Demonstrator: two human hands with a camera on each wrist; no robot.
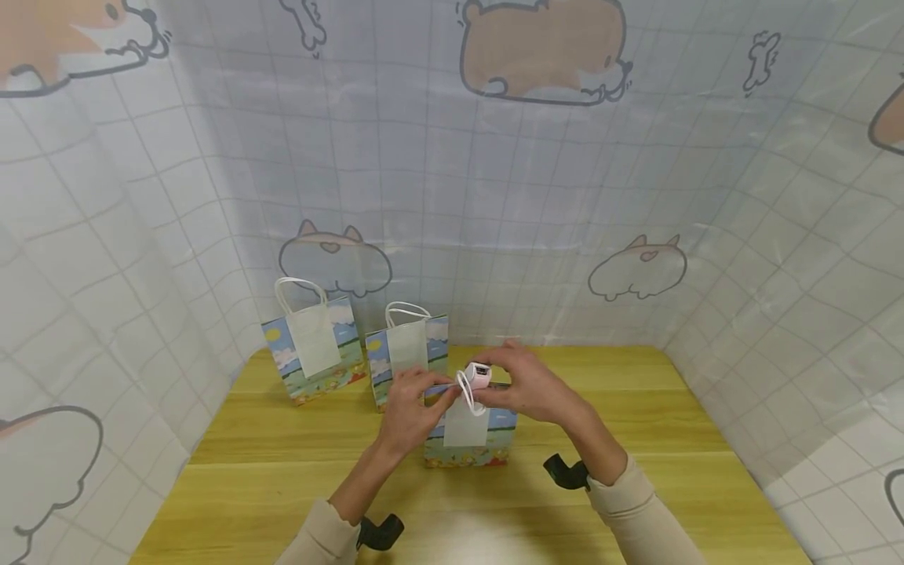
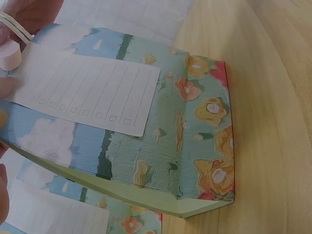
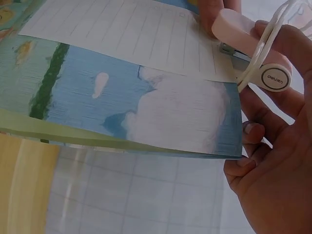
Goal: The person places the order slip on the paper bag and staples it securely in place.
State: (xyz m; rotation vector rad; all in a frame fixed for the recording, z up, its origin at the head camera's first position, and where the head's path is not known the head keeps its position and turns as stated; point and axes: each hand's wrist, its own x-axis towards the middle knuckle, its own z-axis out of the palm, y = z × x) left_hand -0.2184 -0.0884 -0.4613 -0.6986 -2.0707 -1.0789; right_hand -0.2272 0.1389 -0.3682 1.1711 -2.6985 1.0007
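Observation:
A small paper gift bag (image 1: 466,455) with a painted flower-and-sky print stands on the table between my hands. Its white lined label (image 2: 90,90) covers the front, and its white cord handles (image 1: 468,396) loop at the top. My right hand (image 1: 537,384) holds a pink and white mini stapler (image 3: 239,31) between thumb and fingers, at the bag's upper edge by the handles. A metal strip shows between the stapler's two arms in the right wrist view. My left hand (image 1: 411,408) pinches the bag's top edge at the left, its fingertips close to the stapler.
Two similar gift bags with handles up stand behind on the left: one (image 1: 314,341) at the far left, another (image 1: 407,345) just behind my left hand. A patterned curtain (image 1: 508,212) surrounds the wooden table (image 1: 304,479) at the back and sides.

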